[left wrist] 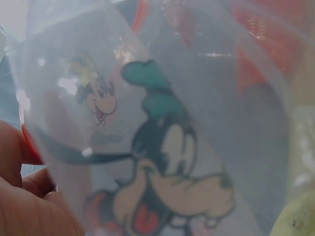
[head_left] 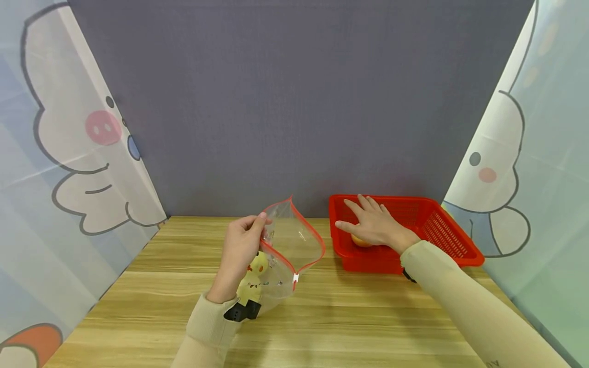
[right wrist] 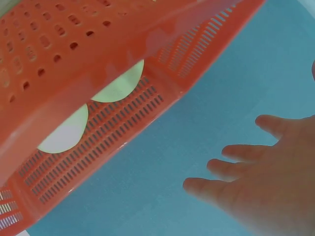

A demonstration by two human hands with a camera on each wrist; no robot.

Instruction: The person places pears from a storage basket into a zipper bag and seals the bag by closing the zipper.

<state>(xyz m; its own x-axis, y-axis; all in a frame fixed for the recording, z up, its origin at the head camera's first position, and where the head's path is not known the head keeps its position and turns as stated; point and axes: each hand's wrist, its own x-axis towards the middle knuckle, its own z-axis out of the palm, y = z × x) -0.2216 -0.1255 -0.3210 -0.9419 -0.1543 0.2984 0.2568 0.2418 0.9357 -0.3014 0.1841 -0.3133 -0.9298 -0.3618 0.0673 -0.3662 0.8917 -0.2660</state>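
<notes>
A clear bag [head_left: 291, 243] is gaping over a wooden table [head_left: 349, 324], the left hand [head_left: 244, 243] pinching its red-edged mouth.
The right hand [head_left: 374, 223] is hovering over a red basket [head_left: 368, 263], fingers spread wide, a round orange item [head_left: 361, 242] lying inside.

Left grip [head_left: 241, 243], right grip [head_left: 377, 227]: bare hands. Left sleeve [head_left: 200, 350]: cream, ends in broad left cuff [head_left: 209, 317]. Boxy black wrist unit [head_left: 239, 311] just beside left cuff. Right of that cuff: right sleeve [head_left: 465, 296], also cream, small dark marking [head_left: 492, 364]; black wrist piece [head_left: 408, 276], mostly hidden.
</notes>
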